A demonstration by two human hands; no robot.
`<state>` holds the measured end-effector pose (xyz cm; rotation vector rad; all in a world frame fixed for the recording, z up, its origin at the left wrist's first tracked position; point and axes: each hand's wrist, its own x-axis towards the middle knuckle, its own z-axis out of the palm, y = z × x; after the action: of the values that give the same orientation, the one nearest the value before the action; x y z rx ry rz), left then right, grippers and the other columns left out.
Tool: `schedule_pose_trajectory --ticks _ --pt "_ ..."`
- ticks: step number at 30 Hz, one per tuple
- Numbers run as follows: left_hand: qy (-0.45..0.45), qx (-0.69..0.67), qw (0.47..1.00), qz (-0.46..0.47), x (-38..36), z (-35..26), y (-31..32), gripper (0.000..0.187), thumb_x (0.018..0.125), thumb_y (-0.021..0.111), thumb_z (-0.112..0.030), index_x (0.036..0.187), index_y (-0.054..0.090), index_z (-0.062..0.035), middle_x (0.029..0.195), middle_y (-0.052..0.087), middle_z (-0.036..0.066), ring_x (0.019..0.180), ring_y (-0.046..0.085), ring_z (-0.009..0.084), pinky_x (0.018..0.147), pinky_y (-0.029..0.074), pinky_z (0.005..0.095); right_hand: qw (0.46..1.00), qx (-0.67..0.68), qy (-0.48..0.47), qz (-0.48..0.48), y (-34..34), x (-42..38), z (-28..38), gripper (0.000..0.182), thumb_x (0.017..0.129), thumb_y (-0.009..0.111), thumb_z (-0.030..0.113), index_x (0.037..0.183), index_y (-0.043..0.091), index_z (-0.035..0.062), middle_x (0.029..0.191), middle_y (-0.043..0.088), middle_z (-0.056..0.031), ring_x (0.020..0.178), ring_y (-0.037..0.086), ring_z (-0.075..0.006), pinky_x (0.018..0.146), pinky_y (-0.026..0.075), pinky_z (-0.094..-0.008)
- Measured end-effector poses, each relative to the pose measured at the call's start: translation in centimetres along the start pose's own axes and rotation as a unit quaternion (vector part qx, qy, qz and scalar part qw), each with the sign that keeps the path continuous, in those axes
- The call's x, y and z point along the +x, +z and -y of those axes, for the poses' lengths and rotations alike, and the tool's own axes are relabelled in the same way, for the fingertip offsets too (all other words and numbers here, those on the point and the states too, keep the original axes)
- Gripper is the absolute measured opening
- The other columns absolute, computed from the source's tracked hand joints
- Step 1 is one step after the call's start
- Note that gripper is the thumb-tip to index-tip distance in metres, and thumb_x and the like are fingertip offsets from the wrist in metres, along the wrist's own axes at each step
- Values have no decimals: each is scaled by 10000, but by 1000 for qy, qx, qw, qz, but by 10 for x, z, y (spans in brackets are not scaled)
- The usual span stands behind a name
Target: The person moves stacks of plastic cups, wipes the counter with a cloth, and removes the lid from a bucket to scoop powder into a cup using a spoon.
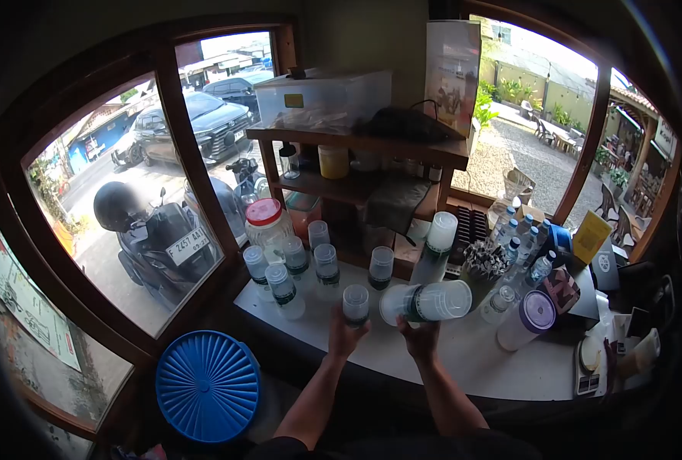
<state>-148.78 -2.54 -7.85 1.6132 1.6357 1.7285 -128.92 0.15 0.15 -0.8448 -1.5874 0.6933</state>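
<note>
Near the counter's front edge, my left hand (345,334) is wrapped round an upright clear plastic cup (355,303). My right hand (421,337) grips a stack of nested clear cups (437,300) from below; the stack lies on its side, its rim end to the right. Behind it stands a tall upright cup stack (435,249). One cup stack (381,267) stands just beyond my left hand. Several more cup stacks stand to the left, among them one in front (281,287) and one farther back (326,264). Both palms are partly hidden by the cups.
On the white counter (387,354) stand a red-lidded jar (264,213), water bottles (541,267), a purple-lidded tub (536,313) and a small scale (588,376). A wooden shelf (326,186) rises behind. A round blue lid (208,386) is below left.
</note>
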Motion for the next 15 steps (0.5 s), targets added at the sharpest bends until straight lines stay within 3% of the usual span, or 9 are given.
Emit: schedule_pose_trajectory --ticks 1,3,5,7,8,9,10,12,15 --pt "-18 -57 998 -5 -14 -9 -5 721 703 850 -198 1263 436 -12 1154 536 190 1095 551 361 932 453 444 993 94 -39 -54 14 33 48 650 720 832 146 1266 512 -4 1162 588 -151 1070 592 -289 949 471 -402" --pt "-57 -193 978 -47 -41 -34 -20 686 713 832 -155 1267 450 -18 1150 547 127 1064 571 275 923 458 393 997 6 -76 -7 40 83 40 671 731 837 194 1259 480 -12 1191 554 -175 1091 559 -312 948 454 -420" --pt "-18 -63 988 -140 -35 -49 -57 572 728 795 -204 1196 525 -15 1117 583 114 1054 580 289 935 456 414 991 -44 -114 -50 72 116 41 682 759 795 152 1309 423 -7 1190 535 -211 1153 530 -349 984 426 -424" --pt "43 18 980 -195 -8 -69 -107 522 730 792 -245 1139 575 -5 1070 604 128 1039 588 291 918 464 420 984 -159 -73 25 88 125 -16 702 763 792 143 1328 401 0 1190 537 -203 1162 533 -345 984 431 -413" --pt "79 91 960 -254 10 -63 -130 524 756 775 -261 1158 562 0 1069 603 128 1015 600 280 902 475 407 995 -84 -44 45 92 118 -35 712 758 793 138 1335 400 4 1194 541 -201 1162 539 -343 985 433 -411" --pt "90 30 943 -320 34 -76 -143 519 780 767 -249 1172 549 11 1071 604 136 981 613 276 887 486 398 998 -7 -12 65 95 102 -59 721 753 795 133 1343 399 7 1198 545 -198 1163 545 -341 986 436 -410" --pt "38 -7 958 -284 52 -78 -163 540 792 770 -227 1208 522 11 1113 591 153 1021 600 291 906 482 401 989 105 87 59 103 79 -95 721 755 793 134 1346 401 7 1198 550 -188 1156 553 -332 987 438 -407" --pt "27 80 955 -283 84 -36 -181 725 709 828 -193 1291 451 20 1187 563 196 1091 577 333 960 445 441 987 85 126 58 107 35 -112 718 763 783 148 1355 401 10 1190 560 -171 1141 564 -318 989 439 -399" --pt "28 94 967 -234 101 -2 -163 779 692 838 -190 1303 400 14 1157 553 191 1073 571 352 957 442 453 991 19 65 118 85 17 -80 693 770 762 190 1344 417 13 1179 560 -158 1127 564 -293 986 439 -388"
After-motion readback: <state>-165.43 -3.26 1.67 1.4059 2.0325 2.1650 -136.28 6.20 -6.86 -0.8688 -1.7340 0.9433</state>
